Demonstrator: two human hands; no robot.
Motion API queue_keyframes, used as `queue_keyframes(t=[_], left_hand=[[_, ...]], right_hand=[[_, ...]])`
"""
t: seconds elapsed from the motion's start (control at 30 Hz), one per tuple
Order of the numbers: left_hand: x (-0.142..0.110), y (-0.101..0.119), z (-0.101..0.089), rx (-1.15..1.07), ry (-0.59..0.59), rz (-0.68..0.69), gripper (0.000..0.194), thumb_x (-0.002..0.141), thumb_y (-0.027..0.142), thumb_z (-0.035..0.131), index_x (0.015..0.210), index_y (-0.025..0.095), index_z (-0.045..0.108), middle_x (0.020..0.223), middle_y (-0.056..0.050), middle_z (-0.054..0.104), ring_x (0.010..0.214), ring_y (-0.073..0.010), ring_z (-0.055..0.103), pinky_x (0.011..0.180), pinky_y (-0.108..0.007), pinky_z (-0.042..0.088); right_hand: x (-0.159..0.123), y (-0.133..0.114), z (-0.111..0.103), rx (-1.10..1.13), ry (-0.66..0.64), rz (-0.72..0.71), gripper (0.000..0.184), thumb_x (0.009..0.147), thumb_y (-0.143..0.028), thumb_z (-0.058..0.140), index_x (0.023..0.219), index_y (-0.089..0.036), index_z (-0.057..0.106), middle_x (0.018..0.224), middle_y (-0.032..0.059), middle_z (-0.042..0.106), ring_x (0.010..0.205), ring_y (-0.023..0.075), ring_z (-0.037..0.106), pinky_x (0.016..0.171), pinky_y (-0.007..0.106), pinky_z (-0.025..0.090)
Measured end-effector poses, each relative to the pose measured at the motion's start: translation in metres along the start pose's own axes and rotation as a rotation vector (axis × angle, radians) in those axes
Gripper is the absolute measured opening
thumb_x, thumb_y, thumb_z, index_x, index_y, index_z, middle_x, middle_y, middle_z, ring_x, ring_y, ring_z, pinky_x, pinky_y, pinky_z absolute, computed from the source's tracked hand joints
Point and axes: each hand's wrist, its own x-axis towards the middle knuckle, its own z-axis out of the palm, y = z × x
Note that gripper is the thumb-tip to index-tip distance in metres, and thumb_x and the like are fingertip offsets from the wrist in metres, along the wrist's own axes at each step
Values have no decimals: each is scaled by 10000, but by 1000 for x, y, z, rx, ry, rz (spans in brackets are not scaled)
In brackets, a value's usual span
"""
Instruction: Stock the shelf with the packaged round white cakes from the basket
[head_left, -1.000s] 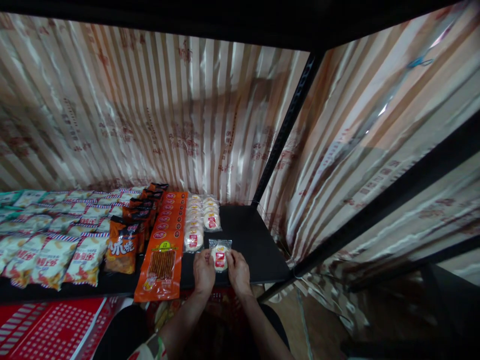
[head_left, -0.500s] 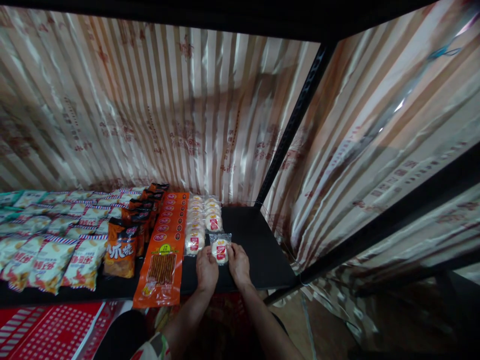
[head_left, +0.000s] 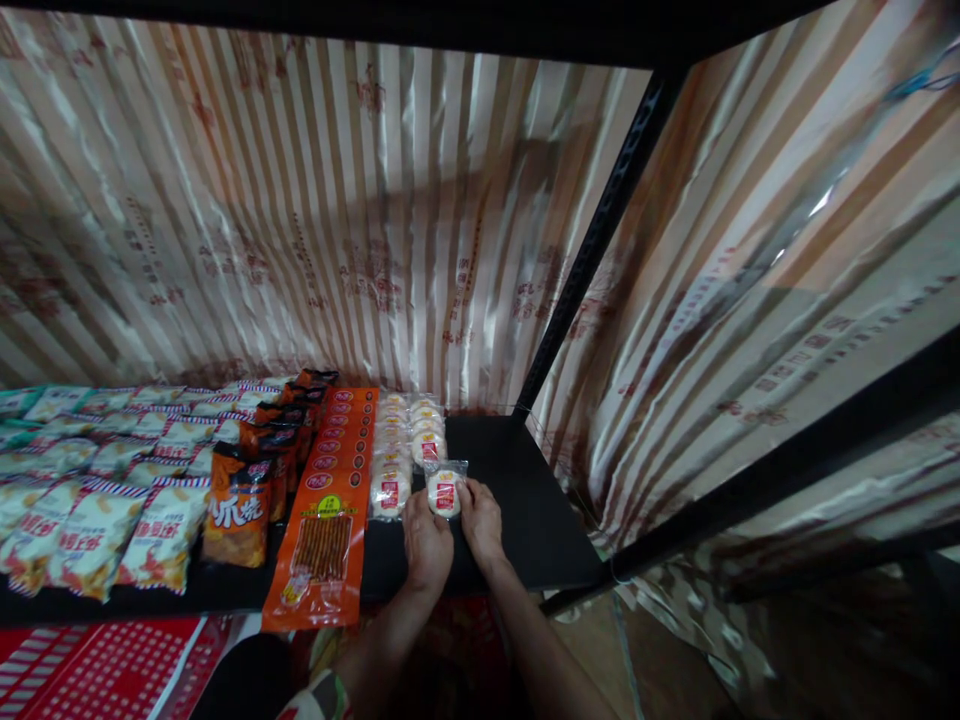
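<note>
A clear packet with a round white cracker (head_left: pixel 445 493) and a red-and-white label is held between my two hands at the front of a short row. My left hand (head_left: pixel 428 545) grips its lower left edge with fingers closed. From the right side, my right hand (head_left: pixel 481 518) pinches it with thumb and fingers. Just behind lies a row of matching cracker packets (head_left: pixel 428 447), overlapping one another. To the left runs a longer row of the same packets (head_left: pixel 389 493).
Orange packs of brown sticks (head_left: pixel 324 548) overlap on the black shelf (head_left: pixel 517 490), hanging past its front edge. Further left stand orange-and-black snack bags (head_left: pixel 236 505) and pale snack bags (head_left: pixel 161 535). A black post (head_left: pixel 592 255) rises at the back right. A red basket (head_left: pixel 105 665) sits below.
Both hands have brought the cracker packet slightly back, closer to the row behind it, so it now overlaps the front of that row. The camera view has shifted a little.
</note>
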Motion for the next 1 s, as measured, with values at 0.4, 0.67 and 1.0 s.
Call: queue_keyframes(t=[0.4,0.67,1.0], left_hand=[[6,-3,13,63,-29,43,508,718,21,369,1216,18,472,1311,-174,442,1260,-216,363,1065,-301,287],[13,-7,17,94,-44,69,528,723,18,352,1242,8,451,1324,-175,437,1279,-215,339,1081,-313,268],[19,-8,15,120,-48,81,532,719,10,357,1238,42,468,1318,-153,458,1266,-217,359,1074,-336,278]], right_hand=[[19,2,16,-28,5,9,421,872,-391,313,907,-137,647,815,103,646,769,189,588,707,276,447],[29,-3,24,27,27,-5,425,869,-396,324,923,-125,647,853,114,645,780,190,588,722,285,451],[36,-10,30,32,19,17,383,857,-371,364,934,-123,646,884,116,651,826,193,596,745,285,452]])
